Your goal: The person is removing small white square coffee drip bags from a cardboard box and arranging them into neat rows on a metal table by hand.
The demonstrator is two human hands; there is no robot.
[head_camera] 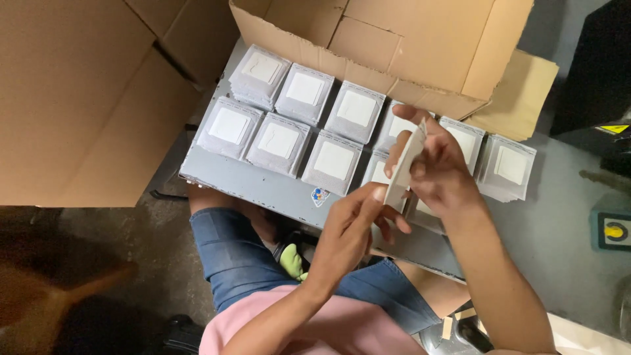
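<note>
I see left hand (351, 227) and right hand (437, 171) at frame centre, fingers of both closed on thin white flat packet (404, 164), held edge-on, tilted. Below: grey metal tray (253, 181) with rows of square translucent pouches (279, 139), white inserts. Open corrugated cardboard box (407, 46) at upper centre.

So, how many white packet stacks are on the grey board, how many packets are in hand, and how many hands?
packet stacks on the grey board: 11, three partly hidden
held packet: 1
hands: 2, left hand and right hand, both holding it
Total: 14
</note>
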